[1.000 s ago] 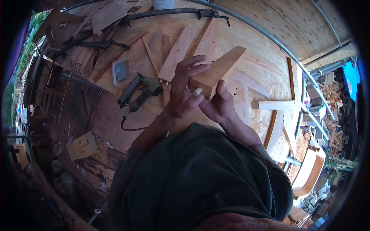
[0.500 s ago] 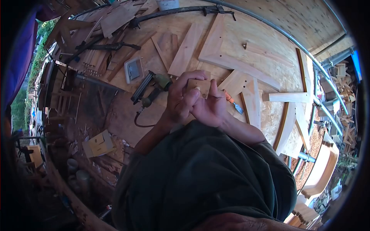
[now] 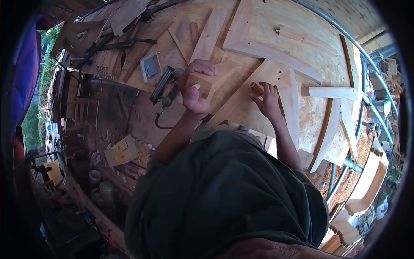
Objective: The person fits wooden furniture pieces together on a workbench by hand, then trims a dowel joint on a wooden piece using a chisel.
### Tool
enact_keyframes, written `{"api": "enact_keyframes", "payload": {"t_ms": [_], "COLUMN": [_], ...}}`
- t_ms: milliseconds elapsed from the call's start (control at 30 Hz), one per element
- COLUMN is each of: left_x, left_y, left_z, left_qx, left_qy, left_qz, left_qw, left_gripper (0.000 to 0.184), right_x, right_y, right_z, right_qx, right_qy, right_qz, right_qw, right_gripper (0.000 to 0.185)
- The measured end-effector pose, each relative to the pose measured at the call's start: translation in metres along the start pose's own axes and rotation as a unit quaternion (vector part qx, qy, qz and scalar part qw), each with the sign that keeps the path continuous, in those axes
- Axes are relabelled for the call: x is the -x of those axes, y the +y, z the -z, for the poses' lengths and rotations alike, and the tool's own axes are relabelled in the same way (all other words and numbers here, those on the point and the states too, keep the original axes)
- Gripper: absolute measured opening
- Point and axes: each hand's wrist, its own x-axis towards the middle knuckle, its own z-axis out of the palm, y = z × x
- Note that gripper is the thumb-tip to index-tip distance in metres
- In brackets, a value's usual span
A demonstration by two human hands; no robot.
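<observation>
My left hand (image 3: pixel 198 88) is closed around a wooden piece (image 3: pixel 211 82), with the thumb by a short pale dowel (image 3: pixel 196 86) that sticks out of its near end. The piece is raised above the bench and tilted. Off to the right, my right hand (image 3: pixel 271 102) is at a chisel, its thumb and fingers on either side of the orange-brown handle (image 3: pixel 257 89). The hand hides the chisel's blade. Under that hand lies a broad pale board (image 3: pixel 237 101), beside an angled wooden joint (image 3: pixel 288 93) with dark holes.
A nail gun (image 3: pixel 166 88) with a hose and a clear plastic box (image 3: pixel 150 67) lie left of my left hand. Black clamps (image 3: pixel 125 44) and wood strips are farther left. An L-shaped wooden frame (image 3: pixel 258 49) lies at the back. Metal pipes (image 3: pixel 366 88) run along the right edge.
My right hand has left the wooden piece and moved right to the chisel, covering its blade. My left hand keeps the piece, now tilted and farther left. The view has shifted slightly.
</observation>
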Motion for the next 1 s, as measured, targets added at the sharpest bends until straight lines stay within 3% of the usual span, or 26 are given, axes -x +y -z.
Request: {"api": "enact_keyframes", "payload": {"t_ms": [33,133,267,300,400,467,533,600,700,733,833,1000], "left_x": [-0.001,0.001,0.008,0.010,0.013,0.011,0.008,0.012,0.010,0.007,-0.015,-0.023], "left_y": [0.001,0.020,0.051,0.055,0.056,0.056,0.048,0.040,0.040,0.042,0.040,0.049], "left_z": [-0.003,-0.012,-0.020,-0.016,-0.014,-0.005,-0.007,-0.004,-0.002,-0.002,-0.001,0.008], "left_qx": [-0.012,0.008,0.013,-0.034,-0.012,0.030,0.070,0.104,0.128,0.131,0.062,0.058], "left_qy": [-0.001,0.026,0.066,0.025,-0.017,-0.103,-0.144,-0.165,-0.181,-0.183,-0.173,-0.182], "left_qz": [-0.019,-0.022,0.003,0.014,0.013,0.020,0.002,0.021,0.039,0.043,-0.080,-0.062], "left_qw": [1.000,0.999,0.998,0.999,1.000,0.994,0.987,0.981,0.974,0.973,0.980,0.980], "left_gripper": [0.063,0.059,0.049,0.045,0.040,0.039,0.042,0.043,0.044,0.044,0.032,0.028], "right_x": [0.006,0.013,0.012,0.008,-0.011,-0.025,-0.037,-0.041,-0.051,-0.052,-0.056,-0.046], "right_y": [0.019,0.056,0.045,0.042,-0.009,-0.098,-0.158,-0.205,-0.261,-0.277,-0.295,-0.306], "right_z": [-0.013,-0.043,-0.035,-0.030,0.032,0.095,0.140,0.180,0.205,0.200,0.185,0.148], "right_qx": [0.040,0.132,0.013,0.008,-0.151,-0.404,-0.593,-0.671,-0.673,-0.676,-0.620,-0.609], "right_qy": [0.013,0.066,0.065,0.102,0.154,0.174,0.158,0.038,-0.135,-0.148,-0.205,-0.145], "right_qz": [-0.007,0.106,-0.008,0.015,-0.031,0.057,0.174,0.283,0.334,0.325,0.354,0.354], "right_qw": [0.999,0.983,0.998,0.995,0.976,0.896,0.770,0.684,0.646,0.645,0.669,0.695], "right_gripper": [0.049,0.046,0.044,0.039,0.040,0.042,0.051,0.059,0.046,0.045,0.054,0.063]}}
